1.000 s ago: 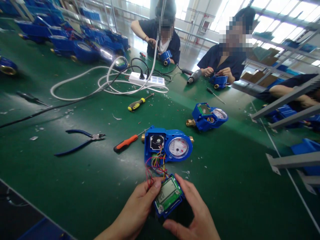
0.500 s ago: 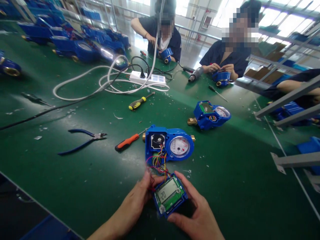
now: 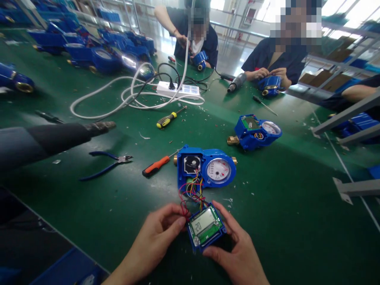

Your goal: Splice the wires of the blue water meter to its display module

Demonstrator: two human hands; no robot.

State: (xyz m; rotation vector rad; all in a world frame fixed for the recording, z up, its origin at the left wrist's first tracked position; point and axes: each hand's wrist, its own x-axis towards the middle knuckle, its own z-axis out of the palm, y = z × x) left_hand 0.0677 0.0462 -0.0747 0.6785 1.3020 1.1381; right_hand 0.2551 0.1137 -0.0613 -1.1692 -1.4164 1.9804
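My right hand (image 3: 234,245) is closed around the right side of a blue-framed circuit board with an LCD screen (image 3: 204,225) that reads 20. At the board's left corner, the thumb and fingers of my left hand (image 3: 162,233) pinch together on thin red and black wires (image 3: 184,211). Several coloured wires run from the board up into the blue water meter (image 3: 204,152) lying just beyond it. The meter has an uncovered square compartment on its left and a round white dial (image 3: 219,171) on its right, with brass ends at both sides.
Left of the meter lie an orange screwdriver (image 3: 156,166) and blue-handled cutters (image 3: 103,154). A dark tool with a metal nozzle (image 3: 102,127) juts in from the left. Beyond are a yellow screwdriver (image 3: 166,120), a power strip (image 3: 178,90), another meter (image 3: 257,132) and two people handling meters.
The dark nozzle tool has come into view at the left. My left thumb and fingers have drawn together at the wires. The view has shifted slightly; the board stays in my right hand.
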